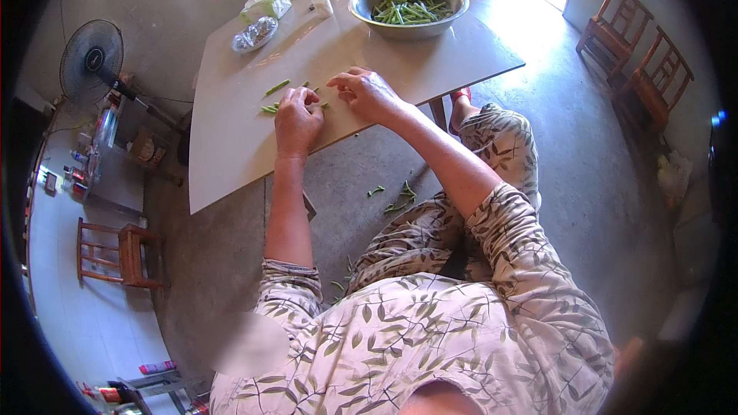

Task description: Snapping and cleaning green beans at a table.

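Short green bean pieces [268, 109] lie on the pale tabletop [230, 144], partly covered by my left hand [298, 120]. Its fingers curl down over them, and whether they grip a piece is hidden. One separate bean piece [277, 87] rests just beyond that hand. To the right, my right hand [364, 94] is held over the table near its front edge, fingers bent and apart, with nothing visible in them. Farther back on the table stands a wide stainless steel bowl [409, 31], holding a heap of cut green beans [412, 10].
A clear-wrapped dish [254, 34], a tissue box [266, 7] and a white cup [322, 4] stand at the table's back left. Bean scraps [408, 191] litter the concrete floor. A pedestal fan [94, 59] is left; wooden chairs [651, 83] line the right wall.
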Available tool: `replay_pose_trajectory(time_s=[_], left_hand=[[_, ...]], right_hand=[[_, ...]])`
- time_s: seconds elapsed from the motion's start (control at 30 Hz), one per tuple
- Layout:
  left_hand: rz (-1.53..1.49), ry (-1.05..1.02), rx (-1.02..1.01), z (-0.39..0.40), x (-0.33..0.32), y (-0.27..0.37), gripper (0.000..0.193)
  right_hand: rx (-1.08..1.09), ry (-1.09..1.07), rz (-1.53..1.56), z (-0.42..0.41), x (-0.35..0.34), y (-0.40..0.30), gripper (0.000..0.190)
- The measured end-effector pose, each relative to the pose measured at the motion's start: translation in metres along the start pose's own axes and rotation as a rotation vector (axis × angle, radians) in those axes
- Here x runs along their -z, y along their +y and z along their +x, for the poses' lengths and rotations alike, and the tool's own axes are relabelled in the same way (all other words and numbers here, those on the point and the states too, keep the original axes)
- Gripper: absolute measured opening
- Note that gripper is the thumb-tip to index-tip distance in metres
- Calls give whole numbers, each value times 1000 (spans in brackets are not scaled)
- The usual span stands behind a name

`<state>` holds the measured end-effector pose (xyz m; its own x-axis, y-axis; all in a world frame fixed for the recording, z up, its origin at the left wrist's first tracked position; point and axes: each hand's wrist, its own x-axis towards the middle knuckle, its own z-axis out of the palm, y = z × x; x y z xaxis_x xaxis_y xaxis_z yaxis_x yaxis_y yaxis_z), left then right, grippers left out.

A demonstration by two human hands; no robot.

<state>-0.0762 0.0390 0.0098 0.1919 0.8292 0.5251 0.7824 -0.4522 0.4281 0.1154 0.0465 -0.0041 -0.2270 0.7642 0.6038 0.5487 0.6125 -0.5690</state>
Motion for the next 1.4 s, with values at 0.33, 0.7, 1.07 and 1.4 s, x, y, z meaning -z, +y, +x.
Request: replay_pose_trajectory(time_s=[0.33,0.7,1.07,1.4], left_hand=[[-382,-88,-28,1,2,11,21],[63,204,-139,0,0,5,24],[296,207,-134,5,-21,-18,22],[183,217,-182,1,-3,-13,7]], right_hand=[[72,-51,-46,-1,4,4,17],[-86,461,35,28,65,-2,7],[-14,709,-496,100,186,42,26],[150,271,-171,29,63,6,23]])
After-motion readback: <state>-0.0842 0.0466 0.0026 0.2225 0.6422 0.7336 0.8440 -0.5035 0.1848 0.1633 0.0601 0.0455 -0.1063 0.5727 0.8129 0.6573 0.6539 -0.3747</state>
